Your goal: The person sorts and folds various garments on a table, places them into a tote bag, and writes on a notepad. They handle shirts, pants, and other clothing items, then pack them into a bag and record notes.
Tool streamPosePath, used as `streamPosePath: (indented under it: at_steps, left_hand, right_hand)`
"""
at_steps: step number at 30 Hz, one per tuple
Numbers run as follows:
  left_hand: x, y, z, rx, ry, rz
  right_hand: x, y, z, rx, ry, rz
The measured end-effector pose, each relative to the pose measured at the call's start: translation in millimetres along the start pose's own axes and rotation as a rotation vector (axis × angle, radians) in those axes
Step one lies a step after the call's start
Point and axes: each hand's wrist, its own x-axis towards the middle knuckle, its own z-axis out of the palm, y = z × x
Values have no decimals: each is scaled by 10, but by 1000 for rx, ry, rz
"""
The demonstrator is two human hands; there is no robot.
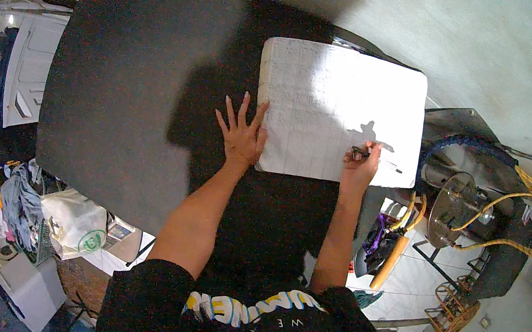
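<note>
A large sheet of white paper (306, 120), ruled in columns with faint markings on its left part, lies on a dark table (127, 77). Spread wide, my left hand (244, 138) rests at the sheet's left edge, with its thumb side on the paper and other fingers over the table. My right hand (363, 162) is over the lower right part of the sheet, its fingers closed around a dark pen (360, 152). Bright light washes out the sheet's right side, and the hand casts a shadow there. Whether the pen's tip touches the paper cannot be told.
A wall runs behind the table. Yellow cables (518, 248) and a clear round disc (450, 209) are at the right. Beyond the table's left edge are a white appliance (32, 71), a heap of clothes (19, 202) and a white bag (74, 223).
</note>
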Motion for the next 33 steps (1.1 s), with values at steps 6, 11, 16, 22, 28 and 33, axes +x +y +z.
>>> streamPosePath:
  at_steps: [6, 11, 16, 22, 28, 33]
  left_hand:
    - [27, 25, -28, 7, 1, -12]
    - [38, 35, -68, 19, -8, -4]
    - [30, 42, -52, 0, 18, 4]
    - [16, 9, 4, 8, 57, 15]
    - [3, -34, 31, 72, 185, 18]
    - [2, -169, 114, -320, 150, 107]
  right_hand:
    - [-270, 136, 113, -237, -39, -158]
    - [-179, 418, 1, -453, -186, -282]
    - [-155, 613, -86, -525, -219, -456]
    - [-147, 714, -70, -757, -295, -584]
    - [-92, 692, 56, -1436, -448, -1265]
    - [-16, 697, -76, -884, -496, -930]
